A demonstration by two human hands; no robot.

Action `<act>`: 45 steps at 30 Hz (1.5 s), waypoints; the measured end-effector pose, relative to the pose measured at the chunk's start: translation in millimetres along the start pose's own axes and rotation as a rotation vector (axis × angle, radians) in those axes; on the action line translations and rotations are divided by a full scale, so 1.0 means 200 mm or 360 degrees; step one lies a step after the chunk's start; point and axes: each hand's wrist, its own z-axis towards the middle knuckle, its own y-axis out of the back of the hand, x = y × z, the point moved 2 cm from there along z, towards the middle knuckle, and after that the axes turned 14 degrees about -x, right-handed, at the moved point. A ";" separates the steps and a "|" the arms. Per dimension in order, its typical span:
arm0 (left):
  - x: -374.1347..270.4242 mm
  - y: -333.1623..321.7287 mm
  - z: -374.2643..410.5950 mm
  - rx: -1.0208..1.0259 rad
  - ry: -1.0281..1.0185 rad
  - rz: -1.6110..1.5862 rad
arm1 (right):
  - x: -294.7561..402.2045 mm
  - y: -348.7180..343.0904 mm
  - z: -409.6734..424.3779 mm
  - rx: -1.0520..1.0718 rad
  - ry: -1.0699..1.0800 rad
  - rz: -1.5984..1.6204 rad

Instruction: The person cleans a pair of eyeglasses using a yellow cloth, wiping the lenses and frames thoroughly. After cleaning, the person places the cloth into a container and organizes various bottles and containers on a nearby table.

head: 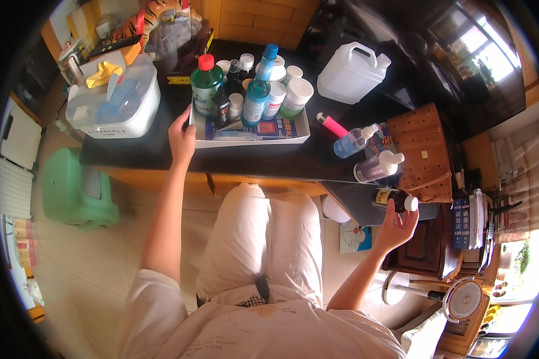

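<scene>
My left hand grips the left front corner of a shallow white box. Inside the box stand a green bottle with a red cap, a blue bottle with a blue cap, a small black bottle and several white tubs, one a white-and-green tub. Printed paper lines its bottom. At the right, my right hand holds a dark bottle with a white cap, tilted on its side. Close to it are a clear pump bottle and a blue spray bottle.
A white plastic jug stands behind the box. Left of it sits a lidded clear storage bin with a yellow cloth on top. A brown perforated bag borders the right side. A green stool is on the floor.
</scene>
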 end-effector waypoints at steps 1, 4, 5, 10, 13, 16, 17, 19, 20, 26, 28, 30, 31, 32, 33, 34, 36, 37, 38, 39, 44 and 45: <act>0.00 -0.02 -0.01 0.0010 0.0028 -0.0019 | -0.11 0.00 0.02 0.0034 -0.0027 0.0035; 0.00 -0.03 0.00 0.0013 -0.0023 -0.0004 | -0.38 -0.03 0.02 0.0231 -0.0084 -0.0051; 0.00 -0.03 0.00 0.0011 -0.0042 -0.0011 | -0.44 -0.05 0.00 0.0226 -0.0224 -0.0181; 0.00 0.00 0.00 0.0004 -0.0008 -0.0020 | -0.08 -0.18 -0.12 -0.0255 0.0641 -0.0389; -0.01 -0.01 0.00 -0.0002 -0.0043 0.0004 | 0.13 -0.35 -0.23 0.0209 0.0583 0.0227; 0.00 0.03 -0.01 0.0000 -0.0022 0.0030 | 0.43 -0.71 -0.33 0.0677 0.0379 0.0327; -0.01 0.03 0.01 -0.0011 -0.0021 0.0011 | 0.42 -0.84 -0.35 0.0833 0.0338 0.0396; -0.02 0.01 0.00 -0.0006 -0.0023 0.0001 | 0.43 -1.06 -0.37 0.0954 0.0221 0.0407; -0.02 0.00 0.01 -0.0006 -0.0029 0.0002 | 0.44 -1.15 -0.38 0.0968 0.0331 0.0281; 0.06 -0.06 0.02 0.0024 -0.0073 0.0099 | 0.38 -1.28 -0.35 0.0850 0.0221 0.0483; 0.11 -0.02 0.01 0.0048 -0.0037 0.0063 | 0.40 -1.15 -0.37 0.0763 0.0094 0.0728; 0.14 0.05 0.04 0.0069 -0.0013 -0.0005 | 0.42 -0.92 -0.36 0.0516 0.0252 0.0643; 0.14 0.06 0.05 0.0078 -0.0038 -0.0032 | 0.45 -0.75 -0.33 0.0327 0.0476 0.0368; 0.11 0.04 0.04 0.0099 -0.0018 -0.0087 | 0.35 -0.60 -0.33 0.0191 0.0358 0.0480; 0.09 0.01 0.02 0.0113 0.0003 -0.0133 | 0.24 -0.45 -0.32 0.0060 0.0241 0.0600; 0.09 0.00 0.02 0.0147 0.0034 -0.0111 | 0.20 -0.31 -0.26 -0.0068 0.0385 0.0609; 0.09 -0.04 0.01 0.0130 -0.0060 -0.0127 | 0.10 0.01 -0.16 -0.0324 0.0634 0.0193; 0.09 -0.03 0.02 0.0107 -0.0085 -0.0123 | 0.03 0.14 -0.12 -0.0443 0.0717 -0.0214; 0.10 -0.01 0.02 0.0099 -0.0035 -0.0061 | -0.04 0.20 -0.08 -0.0475 0.0544 -0.0153; 0.09 0.00 0.02 0.0087 -0.0082 -0.0032 | -0.10 0.25 -0.04 -0.0500 0.0368 -0.0092; 0.17 0.05 0.06 0.0067 -0.0052 -0.0040 | -0.37 0.24 0.13 -0.0179 -0.0148 0.0040; 0.16 0.01 0.04 0.0109 0.0037 -0.0060 | -0.48 0.23 0.15 -0.0130 -0.0148 0.0081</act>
